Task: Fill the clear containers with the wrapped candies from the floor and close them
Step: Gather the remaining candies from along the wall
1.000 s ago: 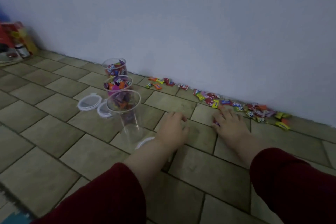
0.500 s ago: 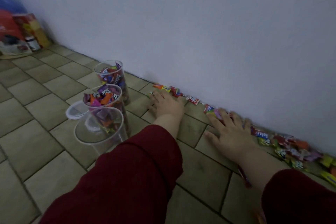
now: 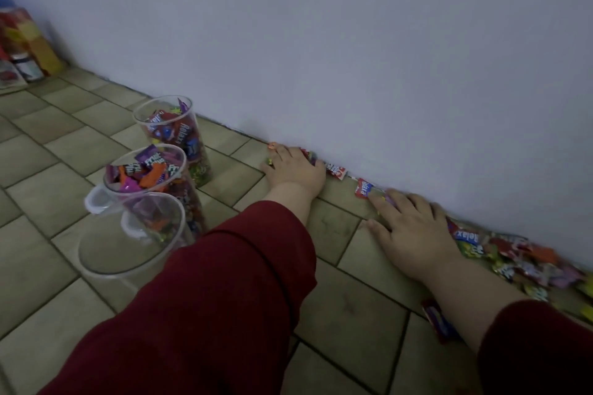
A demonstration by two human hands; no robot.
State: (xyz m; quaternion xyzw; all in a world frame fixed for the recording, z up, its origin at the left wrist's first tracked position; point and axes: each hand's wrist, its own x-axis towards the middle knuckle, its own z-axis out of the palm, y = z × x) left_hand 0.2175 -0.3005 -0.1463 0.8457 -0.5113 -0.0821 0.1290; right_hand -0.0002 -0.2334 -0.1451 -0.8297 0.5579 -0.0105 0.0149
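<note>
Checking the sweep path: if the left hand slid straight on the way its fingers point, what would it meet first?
Probably the small orange candy at the fingertips of the left hand, then the wall right behind it, though depth is hard to judge here.

Your left hand (image 3: 293, 170) lies flat over candies (image 3: 335, 170) at the wall (image 3: 353, 42); your right hand (image 3: 414, 231) presses beside the bigger pile (image 3: 519, 256). Three cups (image 3: 167, 131) stand left (nearest one empty), lids (image 3: 96, 202) on the floor (image 3: 48, 266).
</note>
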